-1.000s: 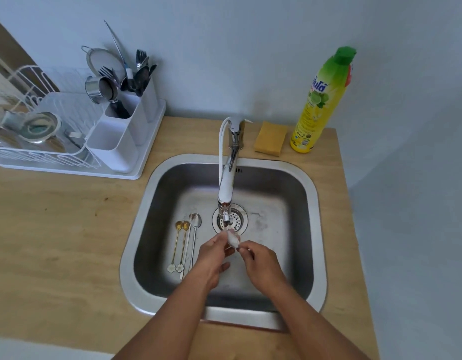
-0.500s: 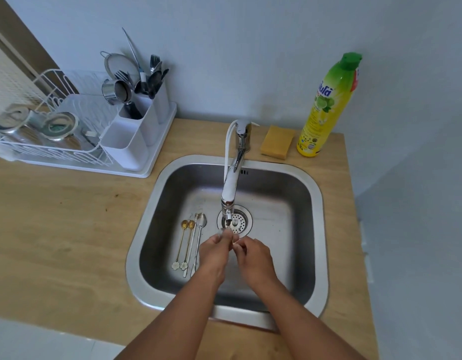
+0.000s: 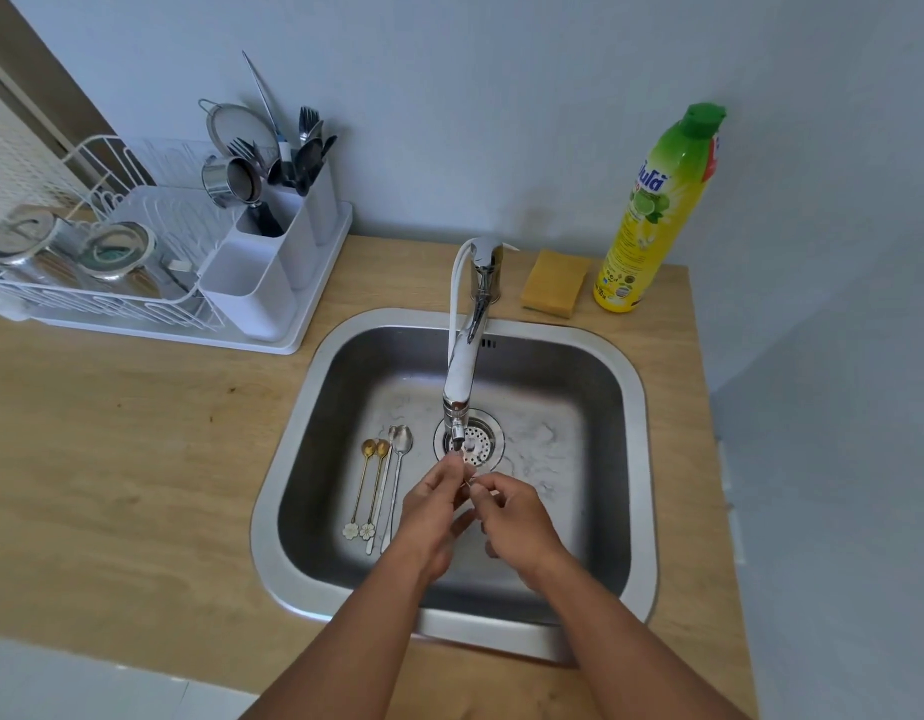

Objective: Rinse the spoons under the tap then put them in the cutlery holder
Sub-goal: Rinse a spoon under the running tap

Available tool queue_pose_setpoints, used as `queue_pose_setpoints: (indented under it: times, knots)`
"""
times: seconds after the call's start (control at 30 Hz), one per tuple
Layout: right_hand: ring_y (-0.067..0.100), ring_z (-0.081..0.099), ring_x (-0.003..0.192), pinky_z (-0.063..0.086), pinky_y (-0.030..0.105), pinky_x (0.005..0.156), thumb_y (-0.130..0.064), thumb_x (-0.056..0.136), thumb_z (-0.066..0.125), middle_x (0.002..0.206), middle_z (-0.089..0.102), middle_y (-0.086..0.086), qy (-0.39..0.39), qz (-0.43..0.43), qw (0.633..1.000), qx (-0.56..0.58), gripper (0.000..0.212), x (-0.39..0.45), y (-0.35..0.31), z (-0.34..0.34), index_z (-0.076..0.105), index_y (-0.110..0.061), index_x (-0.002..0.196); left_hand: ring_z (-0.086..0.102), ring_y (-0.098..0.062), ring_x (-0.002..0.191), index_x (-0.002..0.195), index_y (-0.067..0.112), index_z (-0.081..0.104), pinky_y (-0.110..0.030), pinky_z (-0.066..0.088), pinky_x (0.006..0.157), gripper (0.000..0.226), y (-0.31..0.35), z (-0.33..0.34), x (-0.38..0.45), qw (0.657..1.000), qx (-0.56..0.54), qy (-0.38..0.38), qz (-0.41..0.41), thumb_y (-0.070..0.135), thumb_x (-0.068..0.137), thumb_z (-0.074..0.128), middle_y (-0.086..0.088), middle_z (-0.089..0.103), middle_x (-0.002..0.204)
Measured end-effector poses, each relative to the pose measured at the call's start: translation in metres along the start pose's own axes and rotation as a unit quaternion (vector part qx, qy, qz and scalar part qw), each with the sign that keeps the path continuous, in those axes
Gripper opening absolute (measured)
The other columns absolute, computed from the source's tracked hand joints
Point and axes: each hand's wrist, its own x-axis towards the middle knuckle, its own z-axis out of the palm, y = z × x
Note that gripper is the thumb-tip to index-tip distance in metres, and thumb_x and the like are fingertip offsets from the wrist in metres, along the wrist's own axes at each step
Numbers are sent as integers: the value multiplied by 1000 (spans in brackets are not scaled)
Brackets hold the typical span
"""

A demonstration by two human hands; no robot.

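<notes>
While water runs from the tap [image 3: 462, 376], both hands meet just under its spout, over the drain [image 3: 475, 443] in the sink [image 3: 637, 407]. The left hand [image 3: 433, 506] and the right hand [image 3: 517, 519] have their fingertips pinched together on one small spoon [image 3: 470, 480]; only a thin shiny bit of it shows between them. Four more spoons [image 3: 384, 480] lie side by side on the sink floor, just left of the hands. Two are gold with flower ends and two are silver. The white cutlery holder [image 3: 272, 262] stands on the drying rack [image 3: 111, 283], well apart to the back left, with forks and spoons standing in it. A yellow sponge [image 3: 553, 277] and a soap bottle [image 3: 652, 215] sit behind the sink.
</notes>
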Motion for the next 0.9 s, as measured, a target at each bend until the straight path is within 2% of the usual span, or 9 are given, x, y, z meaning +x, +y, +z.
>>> queue_pose_setpoints:
  times: [0.1,0.17,0.23,0.37,0.43,0.53,0.67,0.8,0.9]
  knots:
    - [13,46,53,41,29,49,-22,105,54,59,56,-10,-14,-2,1000,8,25,-3,5,1,73,-22,90,69,-20,84,108,16,79,-46,57,94,35,5,1,2,998,32,44,12,37,81,85,-5,75,86]
    - [13,42,54,39,29,47,-20,106,54,60,52,-7,-20,-6,1000,23,25,-4,7,1,73,-20,90,69,-22,78,91,14,80,-44,60,88,23,11,3,5,995,43,85,13,36,87,82,-8,76,83]
    - [10,40,53,37,27,46,-19,106,53,61,50,-6,-21,-7,999,36,27,-4,7,0,73,-19,89,70,-23,79,85,13,79,-45,59,89,25,17,5,9,993,59,100,12,36,95,75,-8,78,81]
    - [8,41,53,38,25,47,-18,106,53,62,52,-5,-11,5,998,58,26,1,2,-3,73,-13,90,69,-19,77,89,13,76,-46,56,94,23,24,4,10,996,63,57,4,24,104,62,-1,75,72]
    - [8,42,53,39,24,47,-17,105,54,63,53,-3,-4,13,998,62,25,4,0,-4,74,-11,90,72,-13,77,95,15,76,-42,55,90,15,27,-2,8,997,63,42,-5,19,103,64,1,79,79]
    - [9,46,54,42,24,49,-18,104,58,66,57,-1,-5,22,998,62,23,5,0,-5,76,-11,91,74,-13,88,99,17,79,-38,54,87,7,29,-12,6,997,75,12,-6,14,96,73,-1,82,94]
    - [11,56,53,49,26,51,-12,101,63,69,65,5,-21,21,996,81,17,5,2,-9,77,-5,93,72,-16,97,103,18,80,-34,53,80,16,32,-14,7,993,116,29,14,23,88,83,5,82,89]
    - [8,69,69,55,21,62,-22,96,72,81,79,1,-65,-3,998,-14,13,6,0,-18,79,-17,86,67,-16,89,99,17,80,-34,56,81,20,34,-4,9,984,169,50,37,34,89,82,2,77,86]
    - [8,70,74,57,26,78,-21,94,75,84,80,2,-71,-33,996,-45,11,10,0,-24,81,-14,87,65,-9,75,91,20,79,-25,52,70,27,38,4,7,974,214,34,64,45,83,85,9,75,72]
